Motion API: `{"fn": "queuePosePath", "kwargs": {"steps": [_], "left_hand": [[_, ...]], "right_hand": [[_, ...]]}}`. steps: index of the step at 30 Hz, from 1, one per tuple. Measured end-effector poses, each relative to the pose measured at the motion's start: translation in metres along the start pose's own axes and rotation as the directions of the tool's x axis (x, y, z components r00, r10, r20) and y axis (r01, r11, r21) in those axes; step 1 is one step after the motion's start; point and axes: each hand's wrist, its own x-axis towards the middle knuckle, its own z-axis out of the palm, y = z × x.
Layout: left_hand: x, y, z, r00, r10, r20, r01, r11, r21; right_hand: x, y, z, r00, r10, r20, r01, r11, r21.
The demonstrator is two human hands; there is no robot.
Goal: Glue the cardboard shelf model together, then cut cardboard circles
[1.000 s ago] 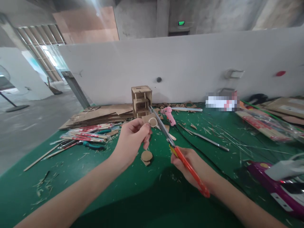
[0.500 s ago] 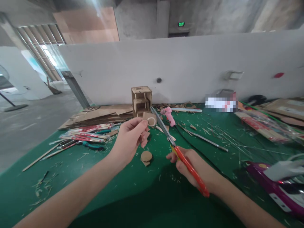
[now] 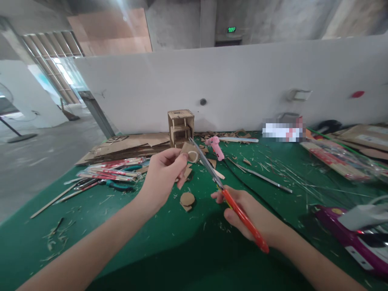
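Observation:
My left hand (image 3: 165,173) pinches a small cardboard piece (image 3: 186,149) marked with a pale curved line. In my right hand (image 3: 242,206) is a pair of scissors (image 3: 216,180) with red handles and long metal blades. The blades point up and to the left, passing close by the right edge of the cardboard piece; whether they touch it I cannot tell. Below, on the green table (image 3: 145,250), lies a round cardboard disc (image 3: 187,199) over another scrap. Behind my left hand stands a small cardboard shelf box (image 3: 181,115).
A pink glue gun (image 3: 216,148) rests behind the scissors, its cord running right. Packed sticks (image 3: 112,171) and teal-handled pliers (image 3: 118,186) lie left, near stacked cardboard (image 3: 130,145). A purple power strip (image 3: 342,234) sits at the right. A white partition (image 3: 136,89) bounds the back.
The cardboard piece in my left hand has tilted and shifted slightly left. The scissors' blades have moved a little left with it and look closer together.

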Motion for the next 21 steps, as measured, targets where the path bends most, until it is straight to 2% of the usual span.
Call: {"fn": "queuePosePath", "kwargs": {"steps": [12,18,21], "left_hand": [[-0.0018,-0.0011,-0.0003,1.000,0.019,0.014,-0.020,0.998,0.063],[-0.0026,-0.0015,0.0007,1.000,0.010,0.004,-0.011,0.999,0.040],[-0.0034,-0.0015,0.0022,1.000,-0.020,0.022,0.019,1.000,0.007]], "right_hand": [[0.0031,0.0006,0.0000,0.999,0.049,-0.009,-0.049,0.997,-0.062],[0.0062,-0.0050,0.0040,0.993,0.113,-0.039,-0.118,0.981,-0.153],[0.0049,-0.0083,0.0080,0.989,0.137,-0.060,-0.144,0.983,-0.113]]}}
